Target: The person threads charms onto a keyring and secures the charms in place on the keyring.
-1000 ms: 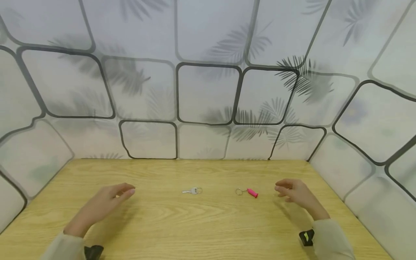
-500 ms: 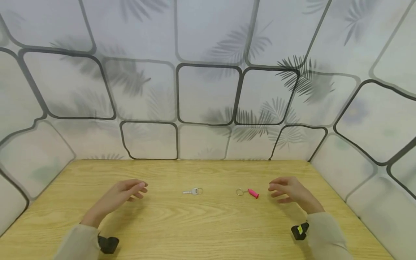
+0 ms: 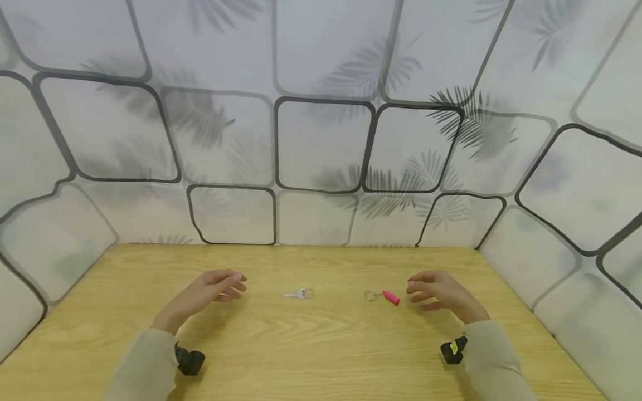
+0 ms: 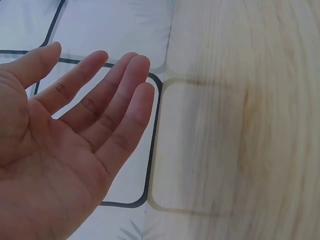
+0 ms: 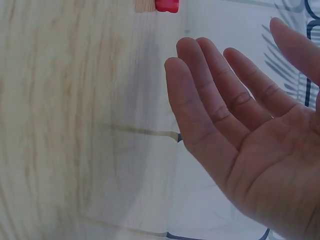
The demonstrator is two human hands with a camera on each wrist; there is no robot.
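In the head view a small silver key (image 3: 301,293) on a thin ring lies near the middle of the wooden table. To its right rests a pink bullet-shaped keychain (image 3: 391,298) with its own metal ring (image 3: 370,296). My left hand (image 3: 213,291) hovers left of the key, palm inward, fingers relaxed and holding nothing. Just right of the pink keychain is my right hand (image 3: 441,292), its fingers loosely bent around nothing. Both wrist views show an empty palm. At the top of the right wrist view the end of the pink keychain (image 5: 167,5) appears red.
The wooden table (image 3: 301,356) meets a pale wall (image 3: 321,145) patterned with dark rounded outlines and leaves at the back and sides. A black wrist camera (image 3: 190,361) sits under the left sleeve, another black camera (image 3: 453,351) by the right one.
My left hand has moved right, toward the key. My right hand has shifted left, closer to the pink keychain. The key and the keychain lie where they were.
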